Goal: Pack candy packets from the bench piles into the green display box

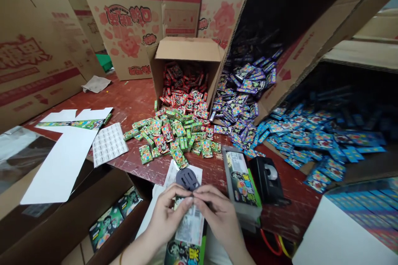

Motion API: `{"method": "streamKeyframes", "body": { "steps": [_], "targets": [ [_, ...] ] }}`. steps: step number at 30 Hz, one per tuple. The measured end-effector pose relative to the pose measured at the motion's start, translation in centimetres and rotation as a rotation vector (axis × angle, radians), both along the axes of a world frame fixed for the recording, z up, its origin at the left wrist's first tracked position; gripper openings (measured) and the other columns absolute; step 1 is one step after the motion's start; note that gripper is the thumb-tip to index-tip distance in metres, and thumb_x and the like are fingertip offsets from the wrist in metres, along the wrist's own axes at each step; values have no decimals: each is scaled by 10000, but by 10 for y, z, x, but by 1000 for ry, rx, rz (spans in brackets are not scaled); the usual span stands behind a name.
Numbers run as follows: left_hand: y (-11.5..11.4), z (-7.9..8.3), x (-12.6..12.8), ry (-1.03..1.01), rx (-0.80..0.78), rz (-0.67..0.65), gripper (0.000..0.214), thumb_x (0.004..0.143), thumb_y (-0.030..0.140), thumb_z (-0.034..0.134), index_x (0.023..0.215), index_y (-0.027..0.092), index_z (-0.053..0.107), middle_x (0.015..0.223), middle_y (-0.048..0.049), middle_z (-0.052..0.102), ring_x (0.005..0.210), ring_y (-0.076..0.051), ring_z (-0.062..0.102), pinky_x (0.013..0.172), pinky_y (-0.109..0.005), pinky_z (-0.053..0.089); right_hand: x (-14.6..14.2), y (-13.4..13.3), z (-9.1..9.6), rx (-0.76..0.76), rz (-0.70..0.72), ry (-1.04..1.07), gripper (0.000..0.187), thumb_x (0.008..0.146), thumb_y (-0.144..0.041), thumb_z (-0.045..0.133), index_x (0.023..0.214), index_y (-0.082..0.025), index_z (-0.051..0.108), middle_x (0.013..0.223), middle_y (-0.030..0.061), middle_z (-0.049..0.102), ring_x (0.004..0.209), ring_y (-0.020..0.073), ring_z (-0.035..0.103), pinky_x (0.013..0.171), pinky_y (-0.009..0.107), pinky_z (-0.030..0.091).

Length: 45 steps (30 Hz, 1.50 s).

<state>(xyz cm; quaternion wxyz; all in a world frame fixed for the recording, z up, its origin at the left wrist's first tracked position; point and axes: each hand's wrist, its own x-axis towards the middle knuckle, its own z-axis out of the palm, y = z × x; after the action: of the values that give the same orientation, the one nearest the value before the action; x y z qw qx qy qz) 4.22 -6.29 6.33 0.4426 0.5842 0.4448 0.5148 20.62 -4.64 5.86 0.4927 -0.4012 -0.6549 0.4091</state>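
Observation:
My left hand (169, 211) and my right hand (219, 212) meet fingertip to fingertip, both pinched closed. What lies between the fingertips is too small and hidden to make out. Just beyond them is a dark grey slotted disc (186, 177), over a white sheet (170, 174). Below my hands is a green and black printed box (183, 252) with a white printed label on its face. To the right of my hands, a similar printed box (241, 178) sits in a clear plastic case beside a black tape dispenser (270, 178).
Small green packets (178, 130), red packets (186, 101), purple packets (241, 95) and blue packets (311, 136) spill from cartons. A sticker sheet (109, 144) and white cut card (62, 165) lie left. An open carton (137, 225) below holds printed boxes.

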Motion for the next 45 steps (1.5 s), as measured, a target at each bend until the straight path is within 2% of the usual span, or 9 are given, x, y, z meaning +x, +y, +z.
{"method": "streamKeyframes", "body": {
  "steps": [7, 13, 17, 20, 25, 29, 34, 39, 45],
  "targets": [
    [1, -7, -9, 11, 132, 6, 54, 813, 183, 659, 802, 233, 678, 1023, -57, 675, 960, -199, 636, 848, -313, 472, 2, 2, 0, 84, 53, -69, 190, 824, -195, 631, 968, -267, 732, 982, 67, 716, 892, 200, 674, 802, 303, 550],
    [-4, -5, -7, -226, 82, 118, 293, 785, 138, 685, 904, 275, 455, 930, 13, 719, 877, -159, 672, 780, -282, 501, -3, 9, 16, 6, 93, 10, 97, 795, -211, 671, 836, -249, 751, 847, 51, 732, 781, 176, 692, 697, 262, 569],
    [-2, -2, -11, -127, 32, 90, 260, 719, 193, 756, 933, 224, 611, 898, -38, 728, 872, -191, 669, 797, -294, 498, 0, 11, 17, 38, 136, -34, 121, 780, -204, 686, 867, -250, 757, 900, 66, 736, 823, 188, 689, 747, 289, 565],
    [1, -1, -14, -80, -68, 47, 106, 751, 266, 724, 815, 187, 694, 840, -61, 735, 777, -193, 662, 708, -279, 502, 1, 10, 14, -67, 131, -49, 113, 769, -248, 698, 862, -241, 762, 891, 76, 738, 823, 206, 690, 733, 305, 566],
    [10, 5, -12, -198, -283, 90, 205, 773, 362, 683, 807, 160, 698, 666, -32, 708, 578, -148, 607, 542, -230, 453, -3, 15, 16, -364, 72, 80, 190, 740, -359, 712, 826, -194, 746, 827, 82, 751, 758, 222, 700, 699, 322, 569],
    [15, 11, -9, -134, -286, 38, 259, 772, 408, 672, 724, 154, 685, 590, -18, 673, 539, -147, 589, 518, -230, 431, 2, 25, 16, -433, 131, 42, 212, 738, -387, 705, 785, -181, 729, 773, 64, 748, 728, 207, 686, 698, 319, 552],
    [12, -3, -6, -74, -174, 26, 248, 886, 374, 531, 817, 181, 670, 909, -68, 721, 891, -218, 646, 797, -306, 468, 5, 22, 13, -236, 149, -49, 201, 815, -339, 629, 718, -178, 697, 772, 59, 699, 753, 188, 649, 696, 293, 513],
    [7, -16, -6, -147, -196, 36, 141, 831, 332, 626, 839, 200, 575, 971, -67, 706, 956, -228, 635, 875, -355, 447, 1, 21, 8, -54, 164, -187, 222, 885, -306, 527, 793, -199, 699, 862, 74, 685, 839, 201, 637, 758, 313, 500],
    [7, -10, -15, -243, -256, 57, 180, 833, 358, 623, 907, 210, 554, 971, -67, 702, 935, -227, 638, 846, -355, 459, -19, 82, -8, -24, -126, -182, 267, 808, -449, 572, 730, -199, 625, 772, 72, 666, 726, 218, 620, 634, 327, 496]
  ]
}}
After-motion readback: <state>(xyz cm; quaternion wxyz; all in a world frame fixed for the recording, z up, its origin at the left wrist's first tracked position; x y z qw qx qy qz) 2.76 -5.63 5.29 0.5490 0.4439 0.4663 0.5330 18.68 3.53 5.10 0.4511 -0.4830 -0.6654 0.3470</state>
